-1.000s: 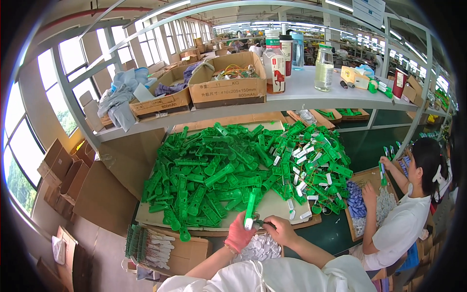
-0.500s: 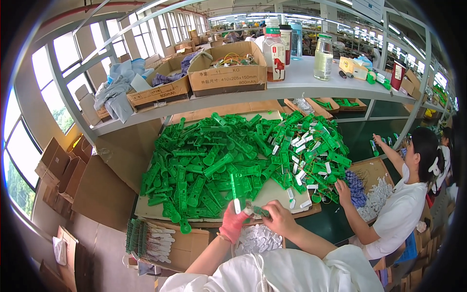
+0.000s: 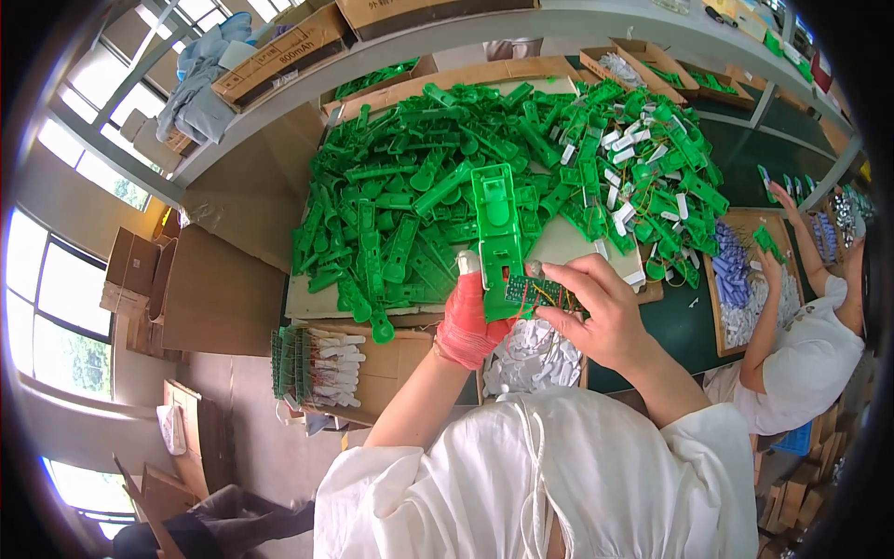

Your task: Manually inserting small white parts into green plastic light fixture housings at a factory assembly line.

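Head view: green housing (image 3: 497,233), lower right edge seemingly behind circuit board (image 3: 527,293)

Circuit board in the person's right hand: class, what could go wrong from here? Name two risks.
Thin wires show at the circuit board, so they might snag or get pinched against the green plastic housing. The left hand grips the housing near its lower end, so its long upper part could knock the piled green housings.
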{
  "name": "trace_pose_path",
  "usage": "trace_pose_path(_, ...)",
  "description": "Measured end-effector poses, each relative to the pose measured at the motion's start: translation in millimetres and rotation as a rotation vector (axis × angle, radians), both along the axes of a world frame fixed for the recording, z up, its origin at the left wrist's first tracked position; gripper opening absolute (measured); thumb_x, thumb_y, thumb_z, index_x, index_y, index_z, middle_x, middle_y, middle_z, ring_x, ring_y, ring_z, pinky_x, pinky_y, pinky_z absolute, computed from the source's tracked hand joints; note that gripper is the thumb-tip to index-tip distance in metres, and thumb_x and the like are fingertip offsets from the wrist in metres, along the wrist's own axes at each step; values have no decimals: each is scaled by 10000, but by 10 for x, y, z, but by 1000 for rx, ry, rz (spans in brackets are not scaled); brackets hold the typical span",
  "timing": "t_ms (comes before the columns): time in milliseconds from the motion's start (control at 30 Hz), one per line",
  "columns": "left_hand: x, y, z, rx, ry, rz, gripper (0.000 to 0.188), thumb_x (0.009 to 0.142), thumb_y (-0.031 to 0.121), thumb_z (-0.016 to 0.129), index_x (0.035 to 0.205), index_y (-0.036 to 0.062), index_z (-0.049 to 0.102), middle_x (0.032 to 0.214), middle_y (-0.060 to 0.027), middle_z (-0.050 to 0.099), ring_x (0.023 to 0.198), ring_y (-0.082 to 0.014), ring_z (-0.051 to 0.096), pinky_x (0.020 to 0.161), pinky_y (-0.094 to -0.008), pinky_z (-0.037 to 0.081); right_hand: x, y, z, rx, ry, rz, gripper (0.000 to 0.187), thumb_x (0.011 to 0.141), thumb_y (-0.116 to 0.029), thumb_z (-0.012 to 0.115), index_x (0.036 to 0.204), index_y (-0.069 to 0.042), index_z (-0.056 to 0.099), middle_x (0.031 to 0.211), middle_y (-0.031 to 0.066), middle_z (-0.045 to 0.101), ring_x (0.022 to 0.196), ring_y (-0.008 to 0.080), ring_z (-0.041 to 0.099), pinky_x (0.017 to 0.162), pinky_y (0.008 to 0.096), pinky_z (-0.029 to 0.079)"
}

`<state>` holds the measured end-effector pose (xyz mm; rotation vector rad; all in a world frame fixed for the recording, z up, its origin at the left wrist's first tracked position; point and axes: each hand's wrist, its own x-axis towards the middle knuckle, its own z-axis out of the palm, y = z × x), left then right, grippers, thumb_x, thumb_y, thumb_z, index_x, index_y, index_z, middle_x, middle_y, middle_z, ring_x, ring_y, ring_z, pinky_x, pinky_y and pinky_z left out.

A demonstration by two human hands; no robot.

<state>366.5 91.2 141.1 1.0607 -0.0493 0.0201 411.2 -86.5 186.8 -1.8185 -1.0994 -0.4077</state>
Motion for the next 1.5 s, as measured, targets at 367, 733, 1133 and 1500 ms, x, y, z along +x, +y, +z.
trace_pose_path(367,-139,-35,10,-58,158,-13,718,845,647,273,1203,46,429,1069,-91,542,949,-181,521,814,-326,429,-156,59,101,-139,-395,-169,329,590,-58,723,885,-9,586,839,63,510,631,186,527,509,293,424)
trace_pose_path(733,-134,119,-119,178,-23,-41,596,801,582,505,1125,83,478,968,-15,553,874,-116,538,742,-273,446,-131,117,128,-224,-301,-62,311,576,-49,720,854,-17,583,842,53,505,655,188,520,523,296,427)
trace_pose_path(1133,-254,143,-71,747,-15,235,652,834,603,410,1123,24,494,916,-42,588,792,-121,569,714,-274,480,-116,303,-192,1,-94,-24,299,558,-15,743,819,-25,598,806,61,511,648,184,541,525,291,453)
trace_pose_path(1500,-237,160,-457,320,42,242,334,860,187,488,1156,40,437,954,-21,547,798,-87,528,630,-201,467,-30,492,-553,-86,-21,-34,276,595,-61,739,833,-31,602,831,56,514,750,217,550,624,319,474)
